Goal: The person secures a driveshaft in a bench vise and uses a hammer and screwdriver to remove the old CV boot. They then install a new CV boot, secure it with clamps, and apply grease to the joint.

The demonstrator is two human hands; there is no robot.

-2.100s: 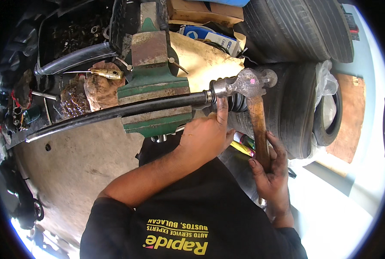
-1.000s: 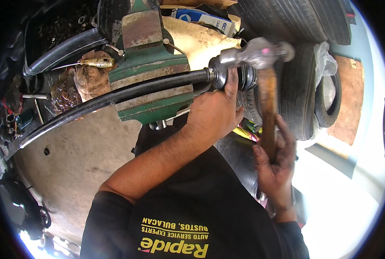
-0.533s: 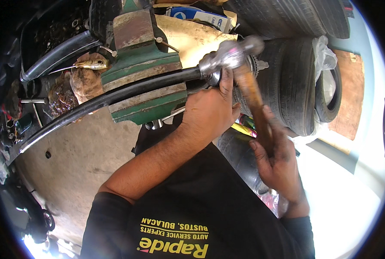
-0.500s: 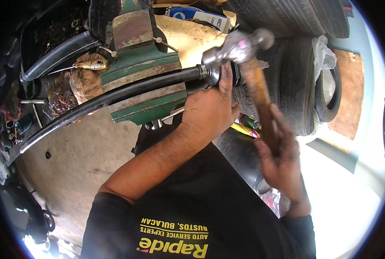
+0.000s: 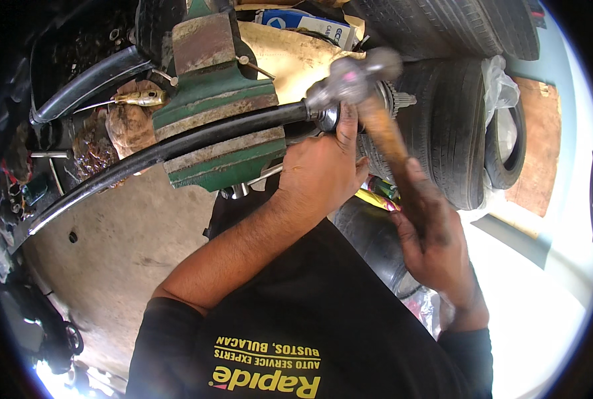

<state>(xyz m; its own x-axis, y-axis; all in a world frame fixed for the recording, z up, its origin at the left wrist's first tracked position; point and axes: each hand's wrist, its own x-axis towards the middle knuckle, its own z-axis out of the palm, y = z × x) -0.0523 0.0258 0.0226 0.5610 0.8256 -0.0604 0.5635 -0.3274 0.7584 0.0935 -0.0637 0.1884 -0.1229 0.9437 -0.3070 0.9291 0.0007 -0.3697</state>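
Observation:
A long black drive axle (image 5: 217,130) runs between the jaws of a green bench vise (image 5: 227,163). Around the joint at its right end, my left hand (image 5: 320,169) is closed, thumb up along the metal. A splined stub (image 5: 403,100) sticks out beyond the joint. My right hand (image 5: 436,239) grips the wooden handle of a ball-peen hammer (image 5: 383,126). The hammer's head, blurred by motion, is over the joint just above my left thumb and hides part of it. Whether the head touches the metal I cannot tell.
Stacked tires (image 5: 453,133) stand to the right, beside a wooden board (image 5: 536,146). Left of the vise lie a yellow-handled screwdriver (image 5: 140,98), a black curved hose (image 5: 94,86) and greasy parts. A blue and white box (image 5: 306,26) sits behind.
The hammer head has shifted slightly left and down over the joint, and my right hand has moved a little with it. My left hand keeps its hold.

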